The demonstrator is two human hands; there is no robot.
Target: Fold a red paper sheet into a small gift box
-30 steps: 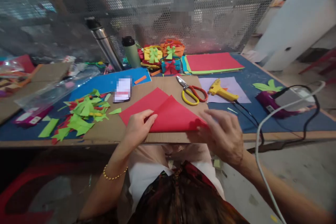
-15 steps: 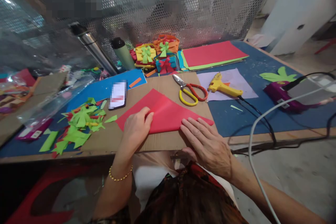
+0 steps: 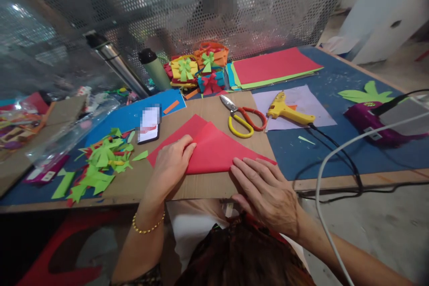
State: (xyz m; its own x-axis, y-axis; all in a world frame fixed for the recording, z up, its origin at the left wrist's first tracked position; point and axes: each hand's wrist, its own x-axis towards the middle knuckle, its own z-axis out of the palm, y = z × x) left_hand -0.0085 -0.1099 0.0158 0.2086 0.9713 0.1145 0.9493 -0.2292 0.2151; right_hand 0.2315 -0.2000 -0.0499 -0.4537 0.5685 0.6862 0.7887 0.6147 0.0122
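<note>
A red paper sheet (image 3: 214, 147), folded into a triangle, lies on a brown cardboard mat (image 3: 208, 111) at the table's front edge. My left hand (image 3: 170, 163) presses on the sheet's left part with its fingers flat and its thumb on the fold. My right hand (image 3: 264, 190) lies flat with spread fingers on the fold's lower right edge. Neither hand holds anything. Red and yellow scissors (image 3: 241, 118) lie just beyond the sheet. A yellow glue gun (image 3: 288, 111) rests on lilac paper to their right.
Green and red paper scraps (image 3: 100, 163) lie to the left, next to a phone (image 3: 149, 123). Paper bows and boxes (image 3: 197, 69), two flasks (image 3: 154, 67) and a stack of coloured sheets (image 3: 275, 66) stand at the back. Cables (image 3: 335, 161) and a purple device (image 3: 372, 123) lie right.
My right hand came down from lifting the sheet's right corner and now lies flat on the fold. My left hand stayed on the sheet. The camera tilted slightly.
</note>
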